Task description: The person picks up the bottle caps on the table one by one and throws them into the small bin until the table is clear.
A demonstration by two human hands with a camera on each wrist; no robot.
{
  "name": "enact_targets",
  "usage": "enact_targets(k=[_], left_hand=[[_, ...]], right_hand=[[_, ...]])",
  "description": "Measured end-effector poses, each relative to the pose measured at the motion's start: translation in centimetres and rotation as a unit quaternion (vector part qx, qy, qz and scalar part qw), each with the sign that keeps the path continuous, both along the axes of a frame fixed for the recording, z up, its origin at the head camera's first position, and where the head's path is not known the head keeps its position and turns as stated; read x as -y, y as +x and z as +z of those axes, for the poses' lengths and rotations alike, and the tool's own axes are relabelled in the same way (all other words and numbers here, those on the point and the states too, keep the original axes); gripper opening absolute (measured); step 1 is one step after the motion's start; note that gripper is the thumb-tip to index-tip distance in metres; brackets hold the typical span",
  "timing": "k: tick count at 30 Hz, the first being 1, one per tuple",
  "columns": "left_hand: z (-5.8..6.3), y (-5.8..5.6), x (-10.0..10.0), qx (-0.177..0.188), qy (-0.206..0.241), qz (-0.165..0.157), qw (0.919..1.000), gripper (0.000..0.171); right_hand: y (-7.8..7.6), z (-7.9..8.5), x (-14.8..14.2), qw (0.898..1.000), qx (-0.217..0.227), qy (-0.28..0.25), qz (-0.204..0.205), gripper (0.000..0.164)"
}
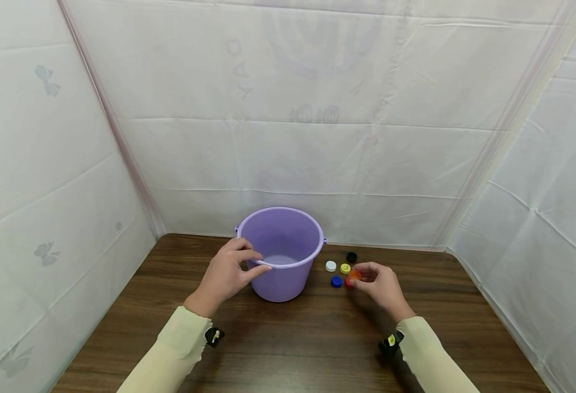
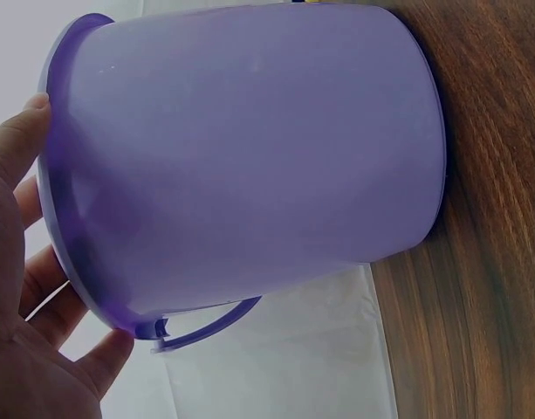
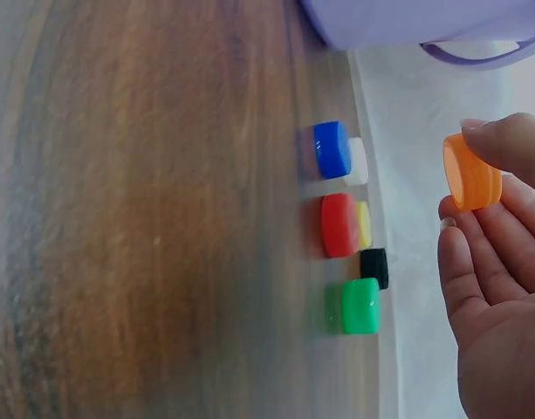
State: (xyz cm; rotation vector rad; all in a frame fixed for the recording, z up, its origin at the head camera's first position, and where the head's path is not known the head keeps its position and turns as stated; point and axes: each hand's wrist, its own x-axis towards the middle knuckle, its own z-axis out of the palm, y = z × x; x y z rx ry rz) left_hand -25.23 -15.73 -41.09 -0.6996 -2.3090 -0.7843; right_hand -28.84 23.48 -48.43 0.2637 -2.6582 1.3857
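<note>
A purple bucket (image 1: 279, 284) stands upright on the wooden table. My left hand (image 1: 225, 272) holds its rim at the near left, thumb outside and fingers over the edge. Between thumb and fingers, my right hand (image 1: 383, 286) pinches an orange bottle cap (image 3: 473, 175), raised above the tabletop. Below it lie a red cap (image 3: 339, 225), a blue cap (image 1: 336, 281), a yellow cap (image 1: 345, 268), a white cap (image 1: 330, 266) and a black cap (image 1: 351, 256). A green cap (image 3: 360, 305) shows in the right wrist view; in the head view the right hand hides it.
The dark wooden table (image 1: 288, 338) meets a white sheet wall (image 1: 288, 164) just behind the bucket. More sheeting rises along the left and right sides. The bucket's purple handle (image 2: 210, 327) hangs on its far side.
</note>
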Motion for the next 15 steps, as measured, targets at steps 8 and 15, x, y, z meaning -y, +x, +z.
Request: enact_targets(k=[8, 15], left_hand=[[-0.2, -0.1, 0.1, -0.002, 0.0, -0.001, 1.0, 0.023], [-0.2, 0.0, 0.1, -0.005, -0.002, 0.0, 1.0, 0.023]], right_hand=[[0.1, 1.2, 0.7, 1.0, -0.01, -0.019, 0.006, 0.036], [0.2, 2.3, 1.4, 0.998, -0.027, -0.063, 0.004, 0.037]])
